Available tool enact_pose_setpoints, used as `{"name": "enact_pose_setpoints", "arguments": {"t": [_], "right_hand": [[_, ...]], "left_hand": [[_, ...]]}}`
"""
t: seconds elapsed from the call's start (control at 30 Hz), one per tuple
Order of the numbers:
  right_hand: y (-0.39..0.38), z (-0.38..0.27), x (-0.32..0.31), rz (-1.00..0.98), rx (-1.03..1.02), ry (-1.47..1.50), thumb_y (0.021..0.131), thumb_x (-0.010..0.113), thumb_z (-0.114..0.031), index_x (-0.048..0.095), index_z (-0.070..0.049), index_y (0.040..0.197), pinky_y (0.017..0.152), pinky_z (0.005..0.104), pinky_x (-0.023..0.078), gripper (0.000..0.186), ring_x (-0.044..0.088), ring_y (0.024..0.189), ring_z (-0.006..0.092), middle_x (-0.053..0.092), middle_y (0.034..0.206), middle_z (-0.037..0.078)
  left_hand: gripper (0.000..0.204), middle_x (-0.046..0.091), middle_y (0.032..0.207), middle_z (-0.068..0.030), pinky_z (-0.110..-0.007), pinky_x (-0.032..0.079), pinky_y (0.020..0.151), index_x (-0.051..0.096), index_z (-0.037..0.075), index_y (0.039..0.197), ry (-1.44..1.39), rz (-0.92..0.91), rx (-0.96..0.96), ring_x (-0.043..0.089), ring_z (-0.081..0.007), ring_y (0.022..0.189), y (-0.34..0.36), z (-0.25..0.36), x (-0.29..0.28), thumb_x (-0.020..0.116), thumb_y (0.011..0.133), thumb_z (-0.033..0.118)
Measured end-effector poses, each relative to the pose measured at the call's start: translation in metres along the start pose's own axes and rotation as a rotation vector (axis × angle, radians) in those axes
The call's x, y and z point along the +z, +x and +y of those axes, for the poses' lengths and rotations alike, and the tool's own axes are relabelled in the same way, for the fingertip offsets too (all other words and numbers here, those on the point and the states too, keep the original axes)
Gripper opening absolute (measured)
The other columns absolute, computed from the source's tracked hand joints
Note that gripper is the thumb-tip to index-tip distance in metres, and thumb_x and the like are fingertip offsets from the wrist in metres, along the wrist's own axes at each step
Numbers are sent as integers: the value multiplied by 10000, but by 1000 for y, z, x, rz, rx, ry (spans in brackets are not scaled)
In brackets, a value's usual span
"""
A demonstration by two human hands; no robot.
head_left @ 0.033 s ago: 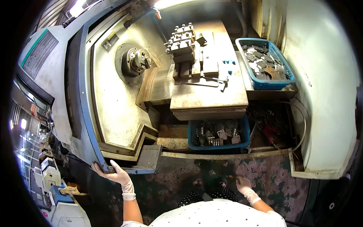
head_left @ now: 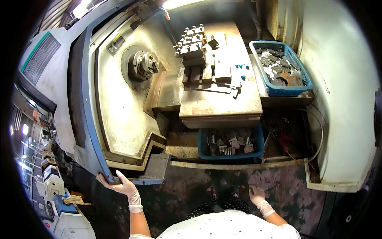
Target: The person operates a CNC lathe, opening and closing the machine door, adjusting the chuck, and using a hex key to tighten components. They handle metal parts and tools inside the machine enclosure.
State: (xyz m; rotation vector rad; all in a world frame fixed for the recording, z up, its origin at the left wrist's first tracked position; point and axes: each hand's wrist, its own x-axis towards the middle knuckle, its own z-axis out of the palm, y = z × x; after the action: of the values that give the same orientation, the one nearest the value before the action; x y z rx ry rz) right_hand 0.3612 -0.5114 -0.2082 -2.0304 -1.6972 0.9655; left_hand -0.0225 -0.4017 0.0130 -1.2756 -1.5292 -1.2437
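Observation:
My left hand [head_left: 121, 186], in a thin whitish glove, grips the lower corner of the blue-edged machine door [head_left: 96, 153]. Its thumb lies on the near side while the fingers wrap over the outer edge. My right hand [head_left: 257, 194], gloved the same way, hangs low in front of my body. Its fingers are loosely curled, and no object shows in them. Inside the lathe, a chuck [head_left: 144, 65] is on the left wall. A tool post block with several bolts [head_left: 193, 46] stands on the metal carriage [head_left: 223, 105], where a T-shaped wrench [head_left: 229, 85] lies.
A blue basket of flat metal pieces [head_left: 308, 87] stands at the back right. Another blue basket [head_left: 203, 149] with metal parts sits below the carriage. Small blue pieces [head_left: 243, 77] lie on the carriage. Near a pale cable is a red-handled tool [head_left: 284, 142]. The machine's front ledge [head_left: 234, 166] crosses before me.

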Motion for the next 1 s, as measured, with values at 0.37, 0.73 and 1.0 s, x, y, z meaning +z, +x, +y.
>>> {"name": "enact_pose_setpoints", "arguments": {"t": [0.37,0.73,1.0], "right_hand": [[167,-62,-26,436,-423,-148,648,478,-147,449,-48,866,757,420,304,241,382,853,316,417,911,140],[175,-69,-23,320,-322,-297,634,472,-196,448,-41,823,734,410,298,246,373,841,303,409,856,142],[177,-67,-20,242,-274,-368,654,460,-221,469,-38,869,773,447,273,282,371,886,337,415,927,179]], "left_hand": [[524,216,1180,-187,-380,191,897,145,-44,1148,50,-60,-105,243,-288,1086,-8,-7,-3,441,722,32],[539,187,1205,-160,-349,268,865,131,-7,1168,211,-80,-313,274,-247,1071,-15,-4,-13,435,724,16],[472,289,1132,-170,-322,305,814,199,-27,1136,346,-13,-391,355,-241,975,-28,-14,-14,447,740,41]]}}
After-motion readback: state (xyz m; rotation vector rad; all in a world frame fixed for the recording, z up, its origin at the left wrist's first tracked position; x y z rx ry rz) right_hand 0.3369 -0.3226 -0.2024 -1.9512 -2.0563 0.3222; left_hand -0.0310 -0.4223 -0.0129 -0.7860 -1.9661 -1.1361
